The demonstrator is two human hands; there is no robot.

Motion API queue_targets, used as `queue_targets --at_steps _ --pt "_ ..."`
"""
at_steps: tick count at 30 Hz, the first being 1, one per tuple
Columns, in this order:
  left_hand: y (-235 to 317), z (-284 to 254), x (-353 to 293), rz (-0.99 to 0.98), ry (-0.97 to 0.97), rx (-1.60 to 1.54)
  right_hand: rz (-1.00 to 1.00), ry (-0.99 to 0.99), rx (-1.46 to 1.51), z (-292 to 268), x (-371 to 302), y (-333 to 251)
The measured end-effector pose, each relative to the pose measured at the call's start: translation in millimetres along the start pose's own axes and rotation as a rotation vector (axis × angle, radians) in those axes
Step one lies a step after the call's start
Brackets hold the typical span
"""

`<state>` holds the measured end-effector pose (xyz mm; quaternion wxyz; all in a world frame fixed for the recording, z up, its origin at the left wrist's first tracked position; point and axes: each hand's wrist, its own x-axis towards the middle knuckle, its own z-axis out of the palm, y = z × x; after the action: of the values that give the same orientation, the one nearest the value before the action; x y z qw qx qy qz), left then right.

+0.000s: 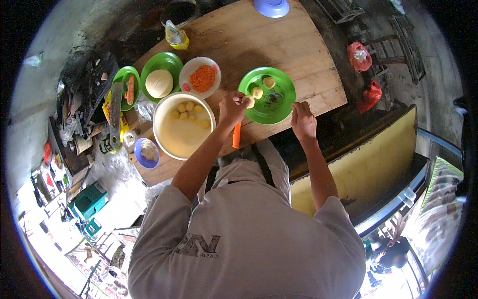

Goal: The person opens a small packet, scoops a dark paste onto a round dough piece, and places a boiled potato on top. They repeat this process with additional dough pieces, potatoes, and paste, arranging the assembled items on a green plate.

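My left hand is over the left rim of a green plate, its fingers closed round a pale yellow lump. Two similar lumps, one near the middle and one farther back, sit on the plate beside some dark specks. At the plate's right edge my right hand has its fingers pinched together; what they hold, if anything, cannot be made out. An orange handle sticks out below my left wrist. Left of that arm stands a white tub of cloudy liquid with several pale yellow lumps.
Farther left are a bowl of shredded carrot, a dough ball in a green bowl, a carrot on a green dish, and a blue bowl with white contents. A yellow packet and an upturned blue bowl stand at the back.
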<state>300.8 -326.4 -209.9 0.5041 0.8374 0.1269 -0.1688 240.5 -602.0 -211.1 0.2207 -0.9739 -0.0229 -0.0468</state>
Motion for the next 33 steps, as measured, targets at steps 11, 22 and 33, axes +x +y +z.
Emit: queue_targets --at_steps 11,22,33 --pt "-17.9 7.5 4.1 -0.161 0.018 -0.186 -0.074 -0.133 0.073 -9.7 -7.1 13.5" --pt "-33.9 4.0 -20.6 -0.208 -0.034 -0.551 -0.211 -0.19 0.054 -5.2 15.4 18.6" --pt "-43.1 7.3 -12.3 -0.139 0.014 -0.412 -0.242 -0.214 0.103 -14.6 25.4 12.9"
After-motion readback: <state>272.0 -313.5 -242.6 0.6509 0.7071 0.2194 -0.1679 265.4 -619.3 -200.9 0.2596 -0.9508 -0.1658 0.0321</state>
